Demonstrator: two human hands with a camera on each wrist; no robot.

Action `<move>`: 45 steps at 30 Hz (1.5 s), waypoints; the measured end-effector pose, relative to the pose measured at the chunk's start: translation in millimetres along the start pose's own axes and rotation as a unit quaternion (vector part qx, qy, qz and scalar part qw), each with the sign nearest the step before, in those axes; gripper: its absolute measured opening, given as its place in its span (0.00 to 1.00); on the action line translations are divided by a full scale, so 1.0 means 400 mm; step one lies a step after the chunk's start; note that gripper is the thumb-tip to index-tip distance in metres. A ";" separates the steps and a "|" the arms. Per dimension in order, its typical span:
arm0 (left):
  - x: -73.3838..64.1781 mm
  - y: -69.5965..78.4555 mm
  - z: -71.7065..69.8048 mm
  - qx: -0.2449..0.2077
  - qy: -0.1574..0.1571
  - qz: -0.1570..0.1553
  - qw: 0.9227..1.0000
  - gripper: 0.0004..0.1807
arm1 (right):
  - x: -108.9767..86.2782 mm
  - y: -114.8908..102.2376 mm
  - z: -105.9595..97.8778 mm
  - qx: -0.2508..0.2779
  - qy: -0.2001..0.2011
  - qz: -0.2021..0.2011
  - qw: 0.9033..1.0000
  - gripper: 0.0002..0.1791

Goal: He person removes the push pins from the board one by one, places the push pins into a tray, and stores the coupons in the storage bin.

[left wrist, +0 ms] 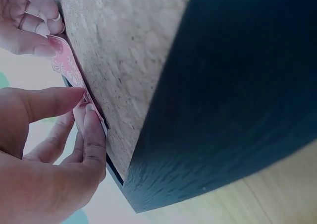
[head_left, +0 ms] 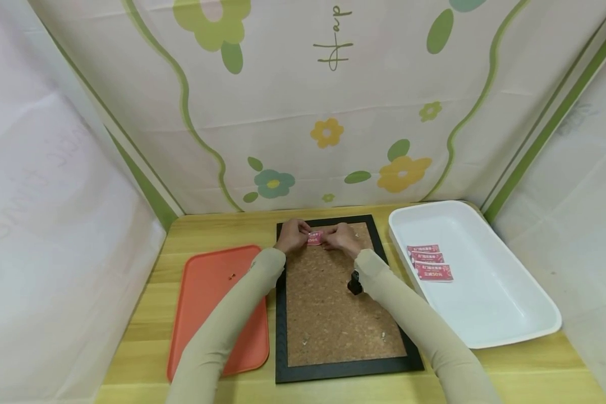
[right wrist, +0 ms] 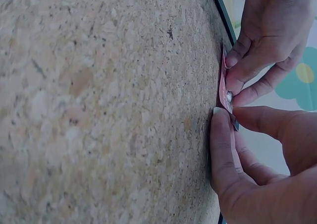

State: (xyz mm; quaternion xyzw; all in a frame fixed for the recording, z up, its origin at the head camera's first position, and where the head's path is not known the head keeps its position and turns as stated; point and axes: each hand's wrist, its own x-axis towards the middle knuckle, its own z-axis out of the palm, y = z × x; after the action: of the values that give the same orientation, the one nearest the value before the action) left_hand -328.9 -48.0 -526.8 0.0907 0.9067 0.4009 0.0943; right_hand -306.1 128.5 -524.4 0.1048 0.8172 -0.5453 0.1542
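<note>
A pink coupon (head_left: 315, 238) with white print lies against the upper part of the cork board (head_left: 333, 303), which has a black frame. My left hand (head_left: 292, 237) is at the coupon's left side, thumb and fingertips pinching a small shiny pin (right wrist: 229, 96) against it. From the other side my right hand (head_left: 342, 240) pinches the coupon's right edge between thumb and index finger. In the left wrist view the coupon (left wrist: 67, 65) bends slightly between the two hands. Whether the pin's point is in the cork is hidden.
A white tray (head_left: 490, 292) on the right holds several pink coupons (head_left: 434, 272), overlapping. On the left, a red tray (head_left: 207, 297) carries small brass-coloured pins (head_left: 232, 276). Other small shiny pins (head_left: 383, 336) sit on the cork. A patterned cloth (head_left: 283, 112) hangs behind the table.
</note>
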 end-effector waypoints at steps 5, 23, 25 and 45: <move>0.001 0.000 -0.001 0.016 0.000 0.012 1.000 0.11 | -0.001 -0.003 0.003 0.000 0.002 0.001 1.000 0.16; 0.002 -0.001 0.012 0.038 0.032 0.019 0.999 0.06 | -0.011 0.000 0.012 0.004 0.009 -0.016 1.000 0.14; 0.002 -0.004 0.014 0.037 0.036 0.019 0.998 0.05 | -0.012 0.001 0.013 0.005 0.005 -0.012 1.000 0.14; -0.031 0.015 0.009 0.019 -0.010 0.000 1.000 0.05 | -0.010 0.020 0.006 0.002 0.004 -0.026 1.000 0.13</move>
State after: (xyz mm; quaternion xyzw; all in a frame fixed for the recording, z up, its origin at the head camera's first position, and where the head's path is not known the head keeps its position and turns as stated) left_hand -315.6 -44.2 -523.5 0.0965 0.9132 0.3827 0.1013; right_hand -299.4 129.4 -530.9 0.0854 0.8193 -0.5503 0.1366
